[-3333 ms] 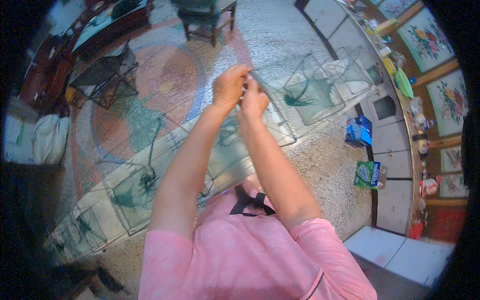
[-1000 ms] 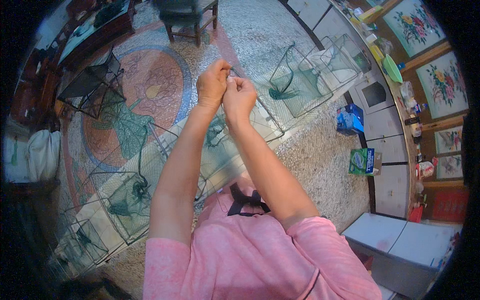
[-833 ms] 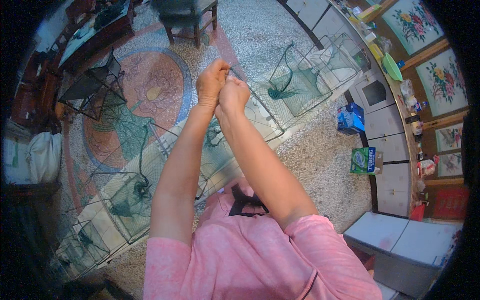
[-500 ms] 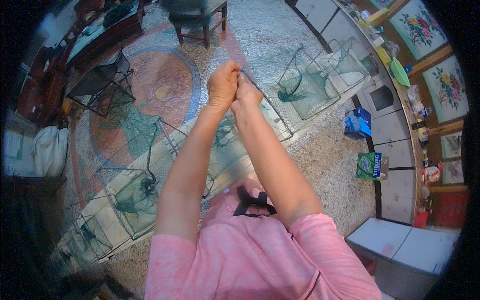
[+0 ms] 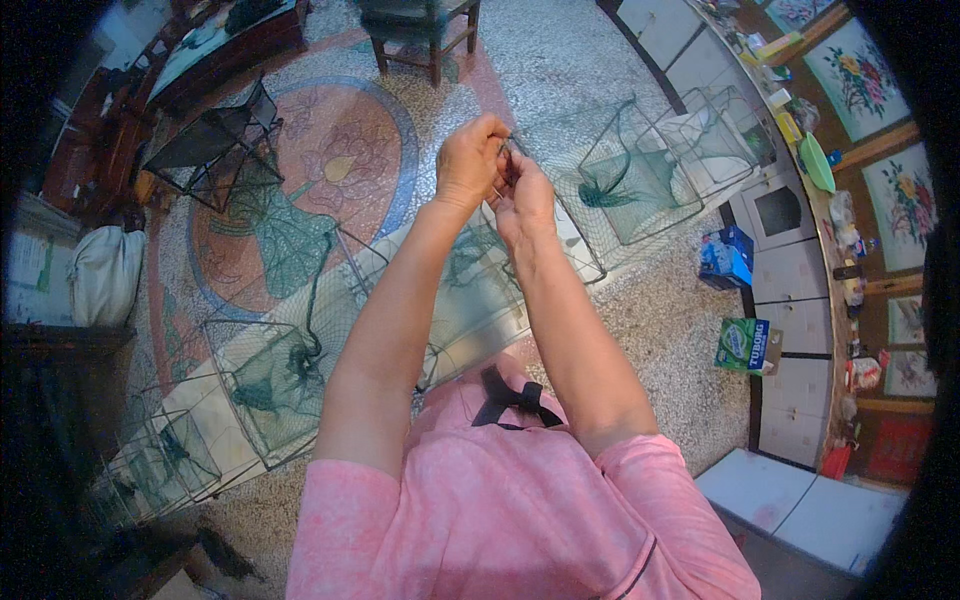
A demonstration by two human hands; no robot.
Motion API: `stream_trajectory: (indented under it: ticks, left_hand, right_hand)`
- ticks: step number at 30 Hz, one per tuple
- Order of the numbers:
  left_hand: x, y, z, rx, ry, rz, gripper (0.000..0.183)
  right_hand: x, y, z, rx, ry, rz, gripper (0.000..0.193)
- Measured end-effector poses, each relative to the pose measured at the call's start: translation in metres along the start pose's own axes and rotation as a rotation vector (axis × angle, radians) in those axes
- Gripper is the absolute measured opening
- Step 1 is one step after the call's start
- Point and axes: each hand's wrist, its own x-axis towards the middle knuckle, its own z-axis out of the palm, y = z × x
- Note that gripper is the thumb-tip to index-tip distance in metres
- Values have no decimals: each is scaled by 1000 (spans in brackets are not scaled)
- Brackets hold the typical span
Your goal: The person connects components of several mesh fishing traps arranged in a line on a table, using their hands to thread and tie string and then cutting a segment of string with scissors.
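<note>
A long folding fish trap [image 5: 640, 195] of green netting on dark wire frames stretches from lower left to upper right, over a pale strip [image 5: 395, 250]. My hands meet at the upper corner of one of its frames, held in front of me. My left hand [image 5: 472, 165] pinches that corner with bent fingers. Just to its right and slightly lower, my right hand [image 5: 528, 200] has its fingers curled at the same spot. What lies between the fingertips is too small to make out. Bunched green netting [image 5: 290, 235] lies in the section at my left.
A black folding stool [image 5: 215, 145] and a wooden chair [image 5: 420, 30] stand beyond the trap. Low white cabinets [image 5: 790, 270] line the right side, with a green bowl [image 5: 817, 162] on top. A blue pack [image 5: 726, 258] and a green carton [image 5: 745, 345] sit before them. A white sack [image 5: 105, 275] is at left.
My hands have loosened from a tight clasp; the right hand has turned and moved slightly away from the left, its fingers showing more. The whole view has shifted a little.
</note>
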Motion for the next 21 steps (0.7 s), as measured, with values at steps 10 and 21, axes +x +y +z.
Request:
stream_trajectory:
  ticks: [10, 21]
  left_hand:
    - [2, 3, -1, -97, -54, -76, 9]
    - [-1, 0, 2, -120, -58, -120, 12]
  right_hand:
    - [30, 3, -1, 235, -133, 132, 11]
    - [-5, 6, 16, -42, 201, -121, 16]
